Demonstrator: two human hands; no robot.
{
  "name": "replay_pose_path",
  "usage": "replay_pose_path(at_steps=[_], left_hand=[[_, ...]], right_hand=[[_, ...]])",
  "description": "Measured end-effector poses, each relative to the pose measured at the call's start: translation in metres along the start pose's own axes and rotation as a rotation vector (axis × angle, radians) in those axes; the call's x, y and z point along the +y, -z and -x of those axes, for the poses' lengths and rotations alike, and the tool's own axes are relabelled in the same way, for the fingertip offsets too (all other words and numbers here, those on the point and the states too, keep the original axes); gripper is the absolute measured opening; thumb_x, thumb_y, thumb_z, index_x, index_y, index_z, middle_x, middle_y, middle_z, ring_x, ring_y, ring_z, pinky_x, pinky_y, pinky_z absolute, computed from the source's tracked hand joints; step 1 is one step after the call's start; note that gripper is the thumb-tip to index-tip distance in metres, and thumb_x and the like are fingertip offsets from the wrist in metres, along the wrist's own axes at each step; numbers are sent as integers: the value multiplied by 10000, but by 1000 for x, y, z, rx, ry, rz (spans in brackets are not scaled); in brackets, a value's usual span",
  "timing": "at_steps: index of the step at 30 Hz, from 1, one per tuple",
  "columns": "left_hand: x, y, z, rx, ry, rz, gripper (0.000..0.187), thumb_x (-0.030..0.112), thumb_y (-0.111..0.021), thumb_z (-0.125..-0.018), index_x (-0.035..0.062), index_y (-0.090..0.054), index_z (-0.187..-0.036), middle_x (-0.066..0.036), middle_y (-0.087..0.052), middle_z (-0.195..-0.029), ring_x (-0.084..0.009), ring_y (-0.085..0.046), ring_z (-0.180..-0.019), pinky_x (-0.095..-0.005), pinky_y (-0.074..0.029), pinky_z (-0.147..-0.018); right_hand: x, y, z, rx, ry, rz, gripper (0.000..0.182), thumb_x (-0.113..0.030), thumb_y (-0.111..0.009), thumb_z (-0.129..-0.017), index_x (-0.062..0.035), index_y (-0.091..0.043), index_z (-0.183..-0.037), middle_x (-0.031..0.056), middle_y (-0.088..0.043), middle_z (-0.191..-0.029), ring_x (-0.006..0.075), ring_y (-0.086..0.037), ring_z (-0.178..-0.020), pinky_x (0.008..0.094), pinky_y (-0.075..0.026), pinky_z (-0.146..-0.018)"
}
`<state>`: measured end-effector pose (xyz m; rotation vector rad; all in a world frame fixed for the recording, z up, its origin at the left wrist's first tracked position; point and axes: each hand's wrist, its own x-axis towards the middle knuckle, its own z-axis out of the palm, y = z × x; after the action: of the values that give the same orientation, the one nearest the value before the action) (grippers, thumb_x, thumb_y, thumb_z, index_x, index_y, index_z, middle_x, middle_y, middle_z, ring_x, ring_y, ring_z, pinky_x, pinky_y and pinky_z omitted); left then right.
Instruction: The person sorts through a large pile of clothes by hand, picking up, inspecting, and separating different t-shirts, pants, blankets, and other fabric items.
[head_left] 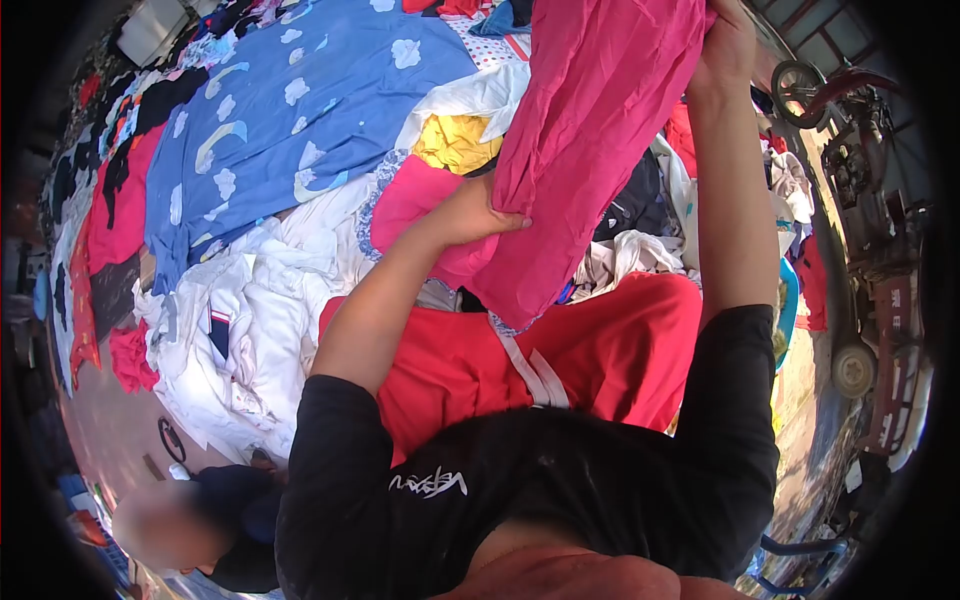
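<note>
A long, wrinkled magenta cloth garment point(590, 140) hangs stretched out in front of me, running from the upper right down to my lap. My right hand point(727, 48), raised high, is closed on its upper edge. Lower down, my left hand point(482, 212) grips the garment's left side with thumb and fingers closed. Behind the left wrist lies a pink piece of cloth point(410, 200) with a patterned blue-white edge. Red fabric point(450, 370) with white ties covers my lap. The garment's exact kind cannot be made out.
A blue sheet with clouds and moons point(300, 110) spreads at the upper left. White clothes point(250, 330) are heaped at my left, with yellow cloth point(455, 143) ahead. Another person point(230, 520) is at the lower left. A parked vehicle with wheels point(855, 368) stands at the right.
</note>
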<state>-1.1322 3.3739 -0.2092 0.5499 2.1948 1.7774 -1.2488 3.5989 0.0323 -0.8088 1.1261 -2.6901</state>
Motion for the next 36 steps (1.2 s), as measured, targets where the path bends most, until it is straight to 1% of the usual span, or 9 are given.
replay_pose_path(at_steps=[3,8,14,18,24,27,30,33,36], left_hand=[[-23,-8,-1,-73,150,-168,546,173,-766,-751,9,-608,-1246,-160,-680,-1194,-248,-645,-1096,-359,-488,-955],[-10,4,8,-169,177,-193,484,168,-722,-744,15,-644,-1196,-167,-704,-1113,-260,-662,-1049,-361,-495,-917],[-49,27,6,-96,283,-345,452,186,-699,-714,17,-673,-1132,-221,-704,-1039,-333,-680,-994,-394,-517,-869],[-46,31,8,-38,332,-188,385,64,-675,-756,-24,-678,-1131,-85,-724,-991,-122,-642,-876,-285,-506,-791],[-30,36,8,-143,426,174,393,61,-692,-834,-37,-640,-1212,-74,-696,-1109,-136,-645,-959,-273,-504,-880],[-28,40,7,-161,506,249,417,93,-710,-842,-22,-630,-1235,-74,-697,-1108,-128,-643,-987,-272,-492,-917],[-26,39,7,-163,468,171,542,147,-723,-866,-18,-538,-1348,-132,-643,-1236,-173,-618,-1106,-291,-484,-955],[-25,30,4,53,385,-61,748,265,-774,-853,-39,-412,-1432,-245,-512,-1394,-268,-553,-1238,-349,-472,-1004],[-27,22,-5,40,180,260,886,334,-785,-851,-29,-297,-1496,-282,-380,-1491,-331,-458,-1341,-389,-440,-1053]], right_hand=[[-9,50,-13,67,-32,-14,402,-279,-550,-978,9,-574,-1258,185,-660,-1229,313,-641,-1133,487,-467,-1047],[-27,178,-22,374,129,-14,309,-151,-522,-1006,4,-562,-1270,155,-638,-1264,294,-633,-1141,434,-482,-1034],[-52,309,8,672,215,-22,303,-147,-453,-1025,72,-553,-1209,186,-636,-1242,332,-624,-1147,493,-457,-1060],[-73,367,15,791,372,121,255,-109,-469,-1011,90,-571,-1134,189,-650,-1197,325,-640,-1115,504,-474,-1043],[-114,430,16,775,298,75,224,-89,-496,-1001,48,-554,-1169,183,-640,-1191,337,-632,-1122,521,-476,-1038],[-110,371,26,578,200,16,227,-98,-527,-995,40,-563,-1172,179,-652,-1170,337,-648,-1082,505,-500,-1011],[-80,290,20,743,178,201,293,-163,-475,-1027,37,-558,-1224,179,-654,-1200,332,-637,-1117,471,-466,-1059],[-27,223,35,527,189,395,236,-80,-574,-970,-3,-593,-1193,116,-683,-1137,244,-673,-1037,398,-536,-955],[30,130,69,438,-21,299,278,-97,-580,-964,-17,-588,-1230,102,-673,-1175,228,-669,-1047,378,-529,-957]])
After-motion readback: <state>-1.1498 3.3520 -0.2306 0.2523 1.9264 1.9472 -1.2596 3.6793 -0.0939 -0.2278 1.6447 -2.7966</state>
